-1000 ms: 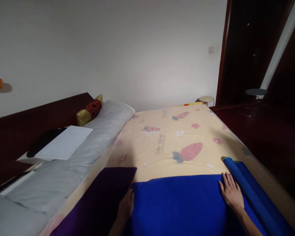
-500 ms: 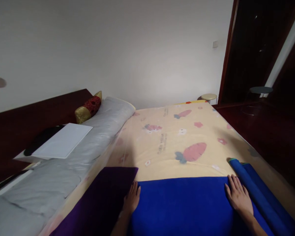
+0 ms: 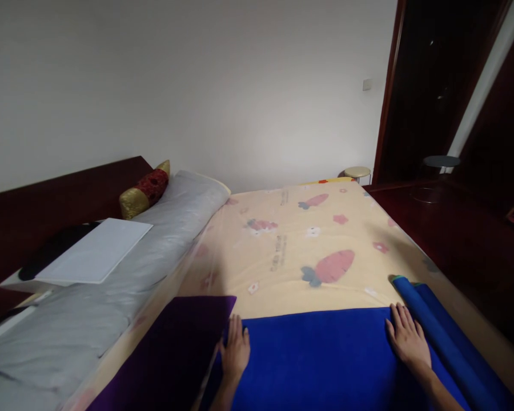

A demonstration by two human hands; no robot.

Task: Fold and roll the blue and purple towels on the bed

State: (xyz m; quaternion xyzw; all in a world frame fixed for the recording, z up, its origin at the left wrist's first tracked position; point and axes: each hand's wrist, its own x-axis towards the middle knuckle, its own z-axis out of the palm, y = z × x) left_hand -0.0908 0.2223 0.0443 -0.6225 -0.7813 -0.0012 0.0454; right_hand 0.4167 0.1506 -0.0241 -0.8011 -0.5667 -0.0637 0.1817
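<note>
Pressed flat with fingers (image 3: 239, 338) outstretched, gripping nothing: left hand (image 3: 235, 355) on the far-left corner of the blue cloth (image 3: 317, 359), right hand (image 3: 408, 343) on its far-right corner, purple cloth (image 3: 175, 348) against its left edge, blue roll (image 3: 437, 331) just right of it, carrot-print sheet (image 3: 304, 245) under and beyond it.

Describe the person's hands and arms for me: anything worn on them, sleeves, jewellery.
Both are bare. The left hand and right hand wear no gloves, and no rings show. The left forearm and right forearm are uncovered up to the picture's edge: no sleeve, watch or bracelet in view. The dim light hides finer detail.
</note>
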